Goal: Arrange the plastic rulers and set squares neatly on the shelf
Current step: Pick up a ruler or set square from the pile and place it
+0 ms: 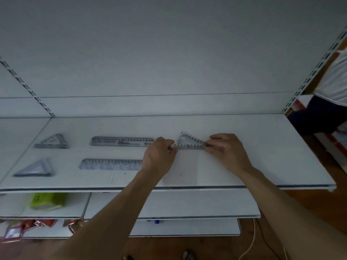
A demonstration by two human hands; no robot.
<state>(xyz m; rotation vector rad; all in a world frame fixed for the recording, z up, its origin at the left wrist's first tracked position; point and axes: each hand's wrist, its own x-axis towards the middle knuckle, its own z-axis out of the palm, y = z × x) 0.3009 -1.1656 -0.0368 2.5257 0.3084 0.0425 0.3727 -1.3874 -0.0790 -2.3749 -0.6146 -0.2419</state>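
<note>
both hands pinch the clear set square (pixel 189 143) low over the white shelf (pixel 262 156); contact unclear. left hand (pixel 159 152) fingertips grasp its left corner, right hand (pixel 227 147) its right tip. line its long edge with the upper ruler (pixel 122 141) just left of the left fingers, leave a gap, let go of both ends together.
</note>
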